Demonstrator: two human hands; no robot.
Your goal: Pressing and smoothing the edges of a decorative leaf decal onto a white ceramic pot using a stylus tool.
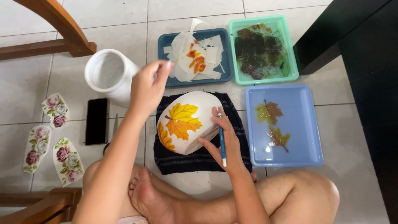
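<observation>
Hidden or cut off: a wooden chair frame [62, 29] leaves the picture at far left; a dark cabinet [365, 62] is cropped at right; the tip of the blue brush [222, 141] is hidden behind the fingers; something thin and grey just right of the black phone [96, 121] is too slim to make out
Cut-outs and trays: three rose-printed paper shapes [49, 141] lie at left; a dark blue tray [195, 56] far off holds white paper scraps; a green tray [263, 49] right of it holds dark wet leaves; a light blue tray [284, 124] at right holds two leaf prints in water
White pot [186, 122]: lies tilted on a dark striped cloth [203, 153] at centre, near the crossed legs; yellow and orange maple leaves cover its side
Left hand [149, 85]: raised above the pot's far left edge, fingertips pinched together; whether they hold anything I cannot tell
Right hand [224, 139]: steadies the pot's right rim, fingers closed round the brush
White jar [108, 74]: stands open, far left
</observation>
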